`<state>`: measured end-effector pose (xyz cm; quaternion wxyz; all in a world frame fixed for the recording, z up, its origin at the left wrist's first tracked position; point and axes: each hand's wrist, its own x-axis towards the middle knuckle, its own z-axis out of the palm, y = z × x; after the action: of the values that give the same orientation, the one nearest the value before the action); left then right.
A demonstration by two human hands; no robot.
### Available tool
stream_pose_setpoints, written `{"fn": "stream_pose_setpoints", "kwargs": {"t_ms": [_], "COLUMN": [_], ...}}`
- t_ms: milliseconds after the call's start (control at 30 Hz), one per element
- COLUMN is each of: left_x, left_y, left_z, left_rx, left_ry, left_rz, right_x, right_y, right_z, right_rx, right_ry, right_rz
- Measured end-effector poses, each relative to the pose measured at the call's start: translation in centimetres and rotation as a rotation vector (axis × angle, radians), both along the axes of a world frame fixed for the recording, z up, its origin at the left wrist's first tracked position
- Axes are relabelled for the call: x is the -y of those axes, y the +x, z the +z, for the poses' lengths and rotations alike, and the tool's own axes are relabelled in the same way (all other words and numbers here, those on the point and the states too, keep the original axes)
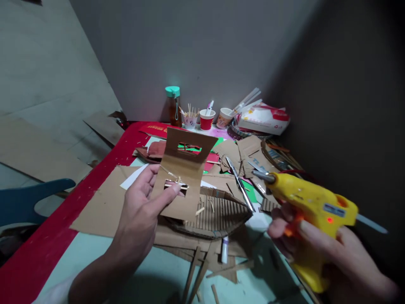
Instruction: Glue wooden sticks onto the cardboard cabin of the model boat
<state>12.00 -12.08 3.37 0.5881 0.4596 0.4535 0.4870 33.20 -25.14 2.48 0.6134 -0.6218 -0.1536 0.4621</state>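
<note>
My left hand (pixel 145 202) grips a folded cardboard piece (pixel 186 162) with two rectangular cut-out windows. The thumb presses small wooden sticks (pixel 180 185) across the lower window, and a glue-like strand shows just above it. In my right hand (pixel 319 245) is a yellow hot glue gun (pixel 311 202), its red light on and its nozzle pointing left. A clear glue stick (pixel 371 223) pokes out of its back. Behind and below the held piece lies a boat-shaped cardboard tray (pixel 218 215) with a ribbed floor and bits of stick inside.
Along the wall stand a teal-lidded bottle (pixel 173 105), a cup of wooden sticks (pixel 190 120), a red cup (pixel 207 120) and a cup with glue sticks (pixel 225 118). A utility knife (pixel 239 183), cardboard strips (pixel 198 270) and a marker (pixel 224 250) lie about. A blue chair (pixel 31 202) is left.
</note>
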Motion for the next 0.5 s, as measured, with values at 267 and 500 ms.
{"fn": "stream_pose_setpoints", "kwargs": {"t_ms": [267, 500], "left_x": [0.8, 1.6], "left_y": [-0.3, -0.3], "left_z": [0.3, 0.6], "left_rx": [0.037, 0.043], "left_ry": [0.029, 0.052], "left_rz": [-0.049, -0.105], "right_x": [-3.2, -3.9], "right_y": [1.1, 1.5], "right_z": [-2.2, -3.4], "right_rx": [0.057, 0.175], "right_ry": [0.01, -0.08], "right_rz": [0.158, 0.265]}}
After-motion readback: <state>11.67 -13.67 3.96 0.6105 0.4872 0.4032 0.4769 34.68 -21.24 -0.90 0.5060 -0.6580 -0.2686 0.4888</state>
